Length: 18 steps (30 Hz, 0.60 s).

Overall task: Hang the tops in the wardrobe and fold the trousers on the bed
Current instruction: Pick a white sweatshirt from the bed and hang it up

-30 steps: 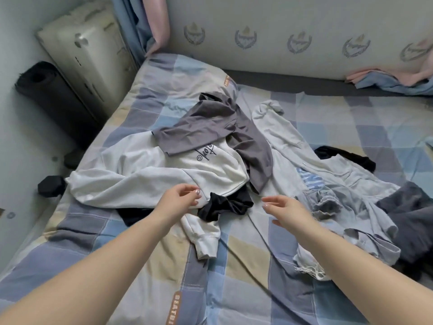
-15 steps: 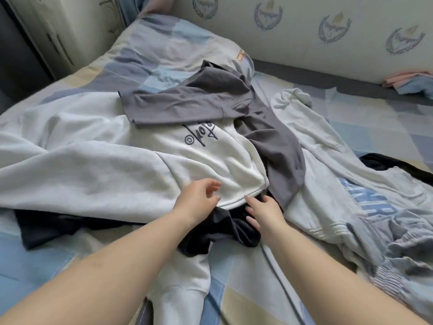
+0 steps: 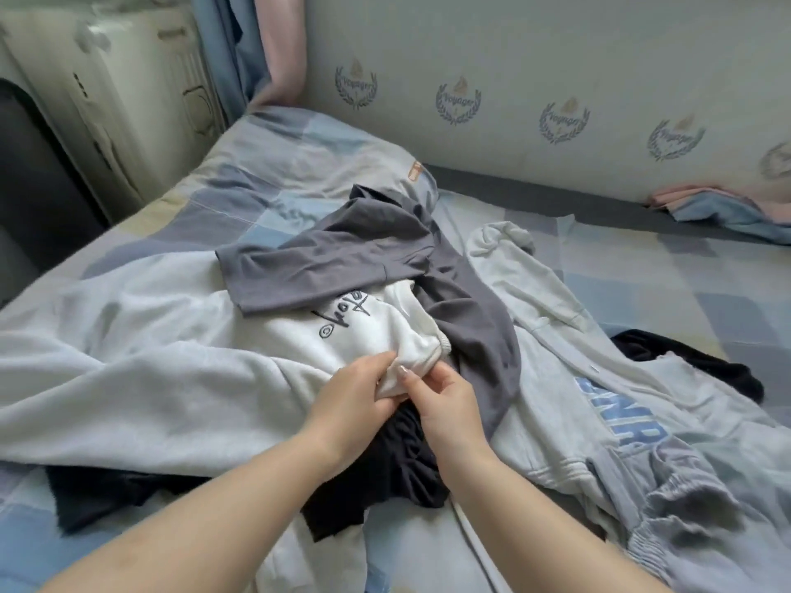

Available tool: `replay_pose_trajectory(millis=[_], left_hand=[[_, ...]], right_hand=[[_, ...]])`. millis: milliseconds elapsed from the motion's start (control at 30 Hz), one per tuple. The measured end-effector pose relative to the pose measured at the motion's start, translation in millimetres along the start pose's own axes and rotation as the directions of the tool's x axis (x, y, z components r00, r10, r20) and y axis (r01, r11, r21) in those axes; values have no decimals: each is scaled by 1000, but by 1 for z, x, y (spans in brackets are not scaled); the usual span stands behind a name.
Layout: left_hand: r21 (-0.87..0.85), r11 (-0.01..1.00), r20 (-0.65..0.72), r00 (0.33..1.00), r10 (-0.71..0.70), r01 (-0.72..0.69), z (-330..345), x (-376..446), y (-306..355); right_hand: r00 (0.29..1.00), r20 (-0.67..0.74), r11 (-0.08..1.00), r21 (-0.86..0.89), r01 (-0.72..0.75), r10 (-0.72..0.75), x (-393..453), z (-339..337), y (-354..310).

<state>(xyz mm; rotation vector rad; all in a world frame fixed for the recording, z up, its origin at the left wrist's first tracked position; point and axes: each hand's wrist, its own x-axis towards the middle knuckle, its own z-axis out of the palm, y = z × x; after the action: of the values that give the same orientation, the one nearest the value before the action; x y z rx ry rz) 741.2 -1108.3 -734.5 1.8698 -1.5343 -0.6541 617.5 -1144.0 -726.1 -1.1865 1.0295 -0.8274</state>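
Both hands pinch the edge of the white top [image 3: 214, 370] in the middle of the bed [image 3: 274, 164]. The left hand [image 3: 355, 400] and right hand [image 3: 445, 400] touch. A grey shirt [image 3: 342, 258] lies partly on the white top. Dark trousers [image 3: 385, 472] lie under the wrists.

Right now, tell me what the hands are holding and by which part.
Both the left hand and the right hand pinch the white sweatshirt at its bunched hem edge, just below the embroidered script.
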Motion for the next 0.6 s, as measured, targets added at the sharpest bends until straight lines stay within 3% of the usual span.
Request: replay_pose_trajectory(millis=[233,367,600], left_hand=[[132,991,106,993,-47,33,-161,-10,109],[148,987,166,985,36,-61,-253,-26,188],[215,963,153,980,129,-161,-394,-68,319]], right_hand=[[998,58,987,-162,-4,14,-46,14,-132],[999,41,953,-302,36,-25,-76,17,-205],[978,179,726,-658,202,-110,-122,30,-325]])
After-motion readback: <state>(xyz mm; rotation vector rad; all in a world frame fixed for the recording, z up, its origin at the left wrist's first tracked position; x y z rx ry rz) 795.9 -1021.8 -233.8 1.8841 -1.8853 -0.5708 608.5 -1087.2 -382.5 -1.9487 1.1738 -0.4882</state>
